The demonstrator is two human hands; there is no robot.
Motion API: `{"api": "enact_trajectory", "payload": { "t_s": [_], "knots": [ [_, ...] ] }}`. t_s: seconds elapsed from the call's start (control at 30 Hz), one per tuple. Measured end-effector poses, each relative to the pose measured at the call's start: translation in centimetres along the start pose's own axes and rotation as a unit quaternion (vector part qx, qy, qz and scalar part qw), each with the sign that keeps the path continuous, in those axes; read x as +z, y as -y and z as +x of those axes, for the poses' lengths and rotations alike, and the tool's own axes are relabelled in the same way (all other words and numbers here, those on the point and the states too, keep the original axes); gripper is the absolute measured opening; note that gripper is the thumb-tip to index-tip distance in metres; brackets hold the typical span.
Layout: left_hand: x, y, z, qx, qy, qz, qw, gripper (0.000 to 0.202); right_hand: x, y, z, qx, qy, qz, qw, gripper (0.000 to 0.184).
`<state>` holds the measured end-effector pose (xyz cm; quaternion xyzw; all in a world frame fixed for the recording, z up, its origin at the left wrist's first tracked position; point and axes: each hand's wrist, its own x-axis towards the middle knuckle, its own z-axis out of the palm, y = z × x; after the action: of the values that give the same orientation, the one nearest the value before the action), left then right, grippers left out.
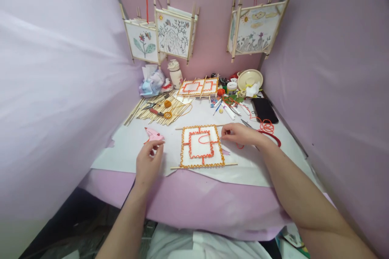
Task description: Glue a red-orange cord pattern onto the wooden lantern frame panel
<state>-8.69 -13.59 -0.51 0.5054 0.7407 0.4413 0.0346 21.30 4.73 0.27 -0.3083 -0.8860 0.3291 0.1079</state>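
A square white panel (215,151) lies flat on the table, edged with wavy orange-yellow yarn and thin wooden sticks. Inside it, red yarn (190,145) forms a smaller square, with short red links to the border and a loose loop in the middle. At the panel's right edge, the fingers of my right hand (238,133) are pinched together; what lies between them is hidden. Red yarn trails on the table just below that hand. My left hand (149,158) is loosely curled with thumb and fingers apart, left of the panel, beside a pink glue gun (154,134).
Behind lie a pile of sticks (146,117), pliers (156,112), a similar panel (197,88), a bottle (175,73) and pens (228,111). Scissors (247,124), tangled red yarn (267,126) and a black phone (265,110) are right. Painted lanterns (174,32) hang above.
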Motion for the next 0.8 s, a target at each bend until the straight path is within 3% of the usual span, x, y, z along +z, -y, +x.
{"api": "enact_trajectory", "payload": {
  "t_s": [0.13,0.2,0.3,0.4,0.5,0.67,0.8],
  "knots": [
    [-2.2,2.4,-0.3,0.029,-0.006,0.109,0.994,0.031,0.7,0.3,1.3,0.003,-0.100,0.122,0.987,0.021],
    [-2.8,3.5,-0.1,0.038,0.000,0.190,0.981,0.038,1.2,0.5,2.4,0.018,-0.179,0.131,0.975,0.021],
    [-3.0,4.4,0.6,0.000,0.030,0.278,0.960,0.055,1.5,0.2,4.0,0.039,-0.251,0.115,0.960,0.018],
    [-2.7,4.5,1.4,-0.035,0.078,0.314,0.945,0.068,1.7,-0.5,5.0,0.052,-0.272,0.094,0.956,0.015],
    [-2.0,4.4,2.3,-0.027,0.112,0.335,0.935,0.070,2.2,-1.2,5.2,0.064,-0.282,0.073,0.954,0.014],
    [-1.2,4.9,4.1,0.005,0.102,0.375,0.921,0.059,3.0,-1.7,5.0,0.058,-0.277,0.049,0.958,0.014],
    [-1.6,4.6,4.7,-0.004,0.098,0.295,0.951,0.054,3.1,-1.8,5.0,0.063,-0.282,0.035,0.957,0.014]
  ]
}}
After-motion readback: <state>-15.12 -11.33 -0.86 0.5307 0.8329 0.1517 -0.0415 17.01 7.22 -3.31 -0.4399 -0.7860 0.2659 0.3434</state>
